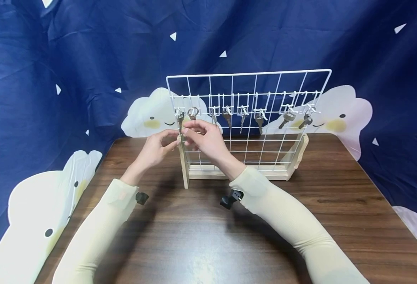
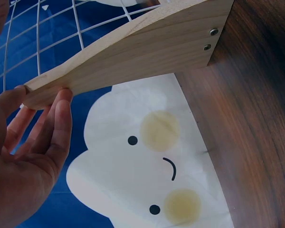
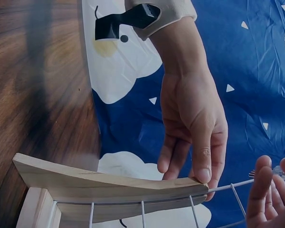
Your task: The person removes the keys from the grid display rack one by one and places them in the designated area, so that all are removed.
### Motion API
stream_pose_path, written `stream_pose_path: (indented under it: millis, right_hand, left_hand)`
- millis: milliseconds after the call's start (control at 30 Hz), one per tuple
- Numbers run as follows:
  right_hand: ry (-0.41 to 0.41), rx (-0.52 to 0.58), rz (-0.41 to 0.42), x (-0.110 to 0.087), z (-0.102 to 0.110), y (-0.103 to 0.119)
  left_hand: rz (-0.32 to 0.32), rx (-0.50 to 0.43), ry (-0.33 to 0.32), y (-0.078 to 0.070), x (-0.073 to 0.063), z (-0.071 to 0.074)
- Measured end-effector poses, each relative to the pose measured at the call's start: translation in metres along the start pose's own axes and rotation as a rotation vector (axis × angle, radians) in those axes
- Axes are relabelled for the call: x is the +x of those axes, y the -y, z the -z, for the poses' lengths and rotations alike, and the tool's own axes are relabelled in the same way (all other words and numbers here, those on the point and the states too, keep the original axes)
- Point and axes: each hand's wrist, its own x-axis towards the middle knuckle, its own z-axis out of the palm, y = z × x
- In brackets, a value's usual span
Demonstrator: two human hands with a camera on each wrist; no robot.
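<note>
A white wire grid rack (image 1: 251, 151) stands on wooden end supports, with several keys hanging from its hooks. My left hand (image 1: 154, 149) holds the upper tip of the left wooden support (image 2: 109, 57), thumb on one face and fingers on the other. At the same end, my right hand (image 1: 208, 140) is raised in front of the grid, thumb and forefinger close together. Their tips are right beside the leftmost key (image 1: 181, 117), which hangs upright; I cannot tell whether they pinch it. A key with a large ring (image 1: 193, 113) hangs just right of it, partly behind the right hand.
More keys, among them a brown one (image 1: 227, 115) and a wide-headed one (image 1: 288, 117), hang along the row to the right. The rack's wooden base bar (image 1: 208, 172) rests on the dark wood table (image 1: 194, 228). A blue cloth with clouds (image 1: 98, 47) hangs behind.
</note>
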Motion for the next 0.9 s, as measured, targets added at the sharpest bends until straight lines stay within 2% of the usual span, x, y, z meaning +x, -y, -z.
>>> stream_pose_path:
  millis: [900]
  right_hand:
    - [-0.032, -0.026, 0.025, 0.0029, -0.0096, -0.0007]
  left_hand:
    - [-0.001, 0.010, -0.001, 0.0005, 0.0000, -0.0005]
